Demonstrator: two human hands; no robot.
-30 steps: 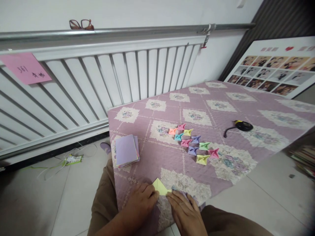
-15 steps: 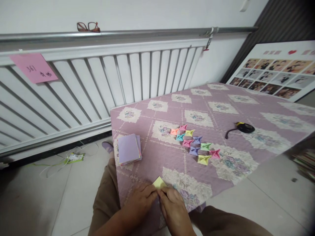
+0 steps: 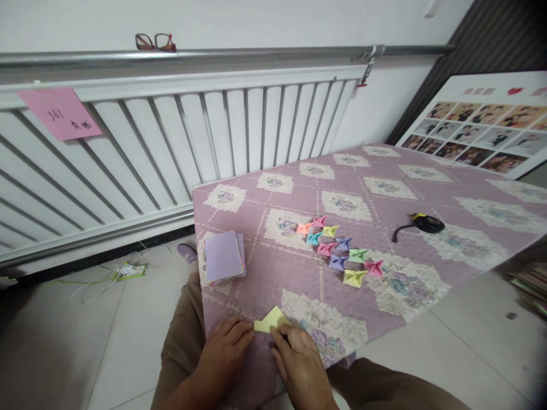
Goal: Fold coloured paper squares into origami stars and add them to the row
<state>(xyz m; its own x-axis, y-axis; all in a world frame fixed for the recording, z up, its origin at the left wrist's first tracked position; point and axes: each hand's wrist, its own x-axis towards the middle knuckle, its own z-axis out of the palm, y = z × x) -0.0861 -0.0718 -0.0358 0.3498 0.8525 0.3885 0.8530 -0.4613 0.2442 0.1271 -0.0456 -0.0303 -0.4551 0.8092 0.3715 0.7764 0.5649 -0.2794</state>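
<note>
A folded piece of pale yellow origami paper (image 3: 273,320) lies flat near the front corner of the table, its peak pointing away from me and a narrow strip showing at its left. My left hand (image 3: 227,348) has its fingers closed at the left tip of that strip. The fingers of my right hand (image 3: 301,360) are together and press on the paper's lower right side, hiding that part. Beyond my hands to the right stand several small folded paper pieces (image 3: 337,262) in pink, orange, teal, purple, green and yellow, set in slanting rows.
A stack of square coloured paper (image 3: 224,256), purple on top, lies at the table's left edge. A black and yellow object (image 3: 428,224) with a strap rests farther right. The quilted floral cloth (image 3: 273,273) covers the table. Behind is a white radiator (image 3: 239,125); glasses (image 3: 156,42) sit on the pipe.
My left hand has moved left and slightly away from my right hand, uncovering the left strip of the yellow paper. My right hand stays nearly in place on the paper.
</note>
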